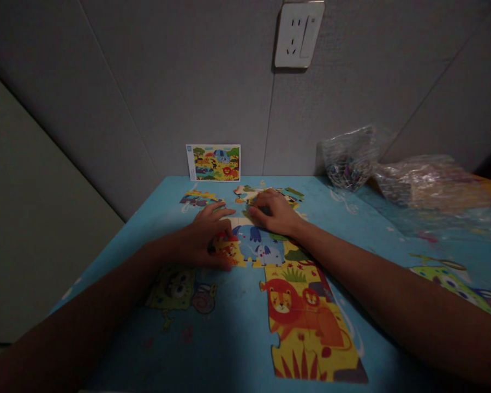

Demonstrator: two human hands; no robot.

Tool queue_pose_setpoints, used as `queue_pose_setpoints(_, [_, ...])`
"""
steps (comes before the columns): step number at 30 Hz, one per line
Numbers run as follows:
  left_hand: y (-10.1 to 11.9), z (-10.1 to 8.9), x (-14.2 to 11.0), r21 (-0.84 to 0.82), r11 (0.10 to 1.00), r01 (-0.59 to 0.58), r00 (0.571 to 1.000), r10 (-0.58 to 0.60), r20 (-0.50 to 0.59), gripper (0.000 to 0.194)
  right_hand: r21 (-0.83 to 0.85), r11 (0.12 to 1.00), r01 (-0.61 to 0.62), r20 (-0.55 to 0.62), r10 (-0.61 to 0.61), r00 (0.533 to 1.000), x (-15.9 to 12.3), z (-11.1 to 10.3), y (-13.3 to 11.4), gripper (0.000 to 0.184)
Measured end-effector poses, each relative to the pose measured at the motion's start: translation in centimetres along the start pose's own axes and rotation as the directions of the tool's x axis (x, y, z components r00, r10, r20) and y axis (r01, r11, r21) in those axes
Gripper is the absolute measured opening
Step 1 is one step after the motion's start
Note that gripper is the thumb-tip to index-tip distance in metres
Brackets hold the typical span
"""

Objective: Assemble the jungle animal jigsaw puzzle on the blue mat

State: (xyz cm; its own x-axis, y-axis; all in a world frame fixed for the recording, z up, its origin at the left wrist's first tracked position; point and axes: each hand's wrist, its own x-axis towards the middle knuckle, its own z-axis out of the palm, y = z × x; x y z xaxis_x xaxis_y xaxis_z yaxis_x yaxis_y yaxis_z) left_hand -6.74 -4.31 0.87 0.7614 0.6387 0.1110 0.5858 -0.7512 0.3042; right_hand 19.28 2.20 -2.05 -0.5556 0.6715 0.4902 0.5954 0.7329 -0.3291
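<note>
Blue elephant pieces (247, 249) lie at twelve o'clock, your left hand (196, 237) spread, apparently steadying their nine-o'clock edge, your curled right hand's (281, 215) grasp unclear.

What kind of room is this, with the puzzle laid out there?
Probably a room in a home, though that is a guess. The table cover has cartoon characters printed on it, a picture card leans against the wall, and a socket panel is mounted above.
</note>
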Motion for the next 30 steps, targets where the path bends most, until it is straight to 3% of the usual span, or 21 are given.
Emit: queue_pose_setpoints(30, [0.13,0.04,-0.07,-0.093,0.995,0.040,0.999,-0.041,-0.013,0.059,-0.025,1.000,-0.007,0.021,0.007,1.000,0.11,-0.30,-0.18,0.033])
